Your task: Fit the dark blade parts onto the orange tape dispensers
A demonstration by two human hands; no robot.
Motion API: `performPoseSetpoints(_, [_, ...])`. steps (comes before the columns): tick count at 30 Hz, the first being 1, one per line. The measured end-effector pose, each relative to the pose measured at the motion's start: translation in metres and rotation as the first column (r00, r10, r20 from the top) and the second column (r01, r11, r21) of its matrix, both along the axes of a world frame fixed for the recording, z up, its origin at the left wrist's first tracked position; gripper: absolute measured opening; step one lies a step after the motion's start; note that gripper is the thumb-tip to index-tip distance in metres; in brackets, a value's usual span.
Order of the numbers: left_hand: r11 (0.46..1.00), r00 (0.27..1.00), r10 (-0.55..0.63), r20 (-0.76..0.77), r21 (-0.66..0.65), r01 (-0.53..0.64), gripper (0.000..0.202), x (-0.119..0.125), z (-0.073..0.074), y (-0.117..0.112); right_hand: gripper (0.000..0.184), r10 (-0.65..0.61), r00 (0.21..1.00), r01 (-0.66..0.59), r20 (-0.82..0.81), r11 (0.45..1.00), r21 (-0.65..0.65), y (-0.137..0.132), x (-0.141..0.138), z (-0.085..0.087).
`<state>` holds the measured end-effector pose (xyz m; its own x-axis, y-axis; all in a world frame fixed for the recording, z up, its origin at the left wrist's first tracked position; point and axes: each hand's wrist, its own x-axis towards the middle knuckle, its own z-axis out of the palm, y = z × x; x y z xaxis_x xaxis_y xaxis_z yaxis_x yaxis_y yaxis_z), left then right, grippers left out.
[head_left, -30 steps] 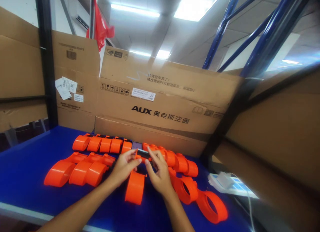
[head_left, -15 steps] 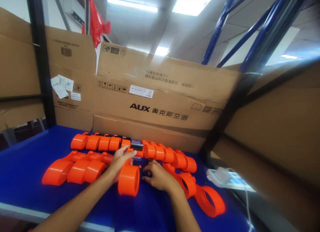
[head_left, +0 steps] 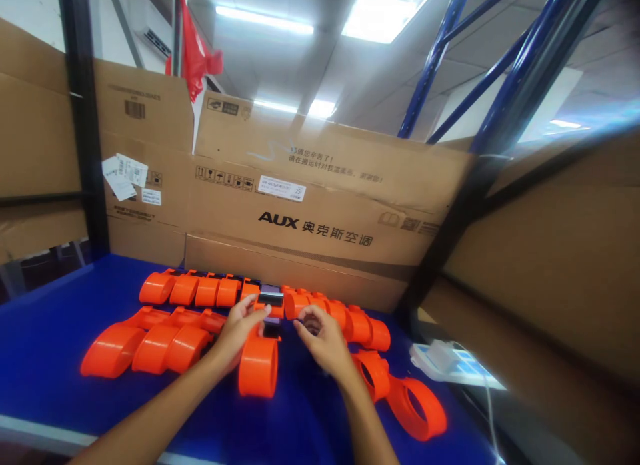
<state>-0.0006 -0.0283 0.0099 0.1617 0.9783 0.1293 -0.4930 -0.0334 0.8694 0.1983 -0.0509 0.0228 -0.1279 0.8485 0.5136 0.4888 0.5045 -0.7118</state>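
Note:
My left hand (head_left: 241,328) is closed around the orange head of a plastic tape dispenser (head_left: 269,310), thumb on top, a dark and silvery strip across it. An orange ring (head_left: 257,368) stands just below and in front of that hand. My right hand (head_left: 323,338) hovers to the right with thumb and fingers curled together. Whatever it pinches, if anything, is too small or hidden to make out. Left of my hands lie several more orange dispensers (head_left: 113,348) in a front row. Others with black tops (head_left: 156,288) line up behind them.
More orange dispensers (head_left: 359,325) run along the back right, and loose orange rings (head_left: 420,408) lie at the front right. A white power strip (head_left: 455,363) with a cable sits at the right. Cardboard (head_left: 320,205) walls the blue table (head_left: 60,305), with dark rack posts (head_left: 85,131) beside it.
My right hand has lifted and moved slightly to the right, its fingers drawing closer together. The left hand keeps its hold on the tape dispenser. The view has shifted slightly.

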Motion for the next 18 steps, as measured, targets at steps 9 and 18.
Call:
performPoseSetpoints(9, [0.997,0.999,-0.001,-0.049,0.074,0.004,0.054,0.002,-0.001,-0.002,0.02,-0.008,0.907,0.035,-0.421,0.998,0.055,-0.004,-0.032,-0.011])
performPoseSetpoints(18, [0.995,0.999,0.043,-0.022,0.087,-0.041,0.051,0.003,-0.003,-0.001,0.02,-0.034,0.95,0.099,-0.312,0.976,0.195,-0.001,-0.035,-0.016])
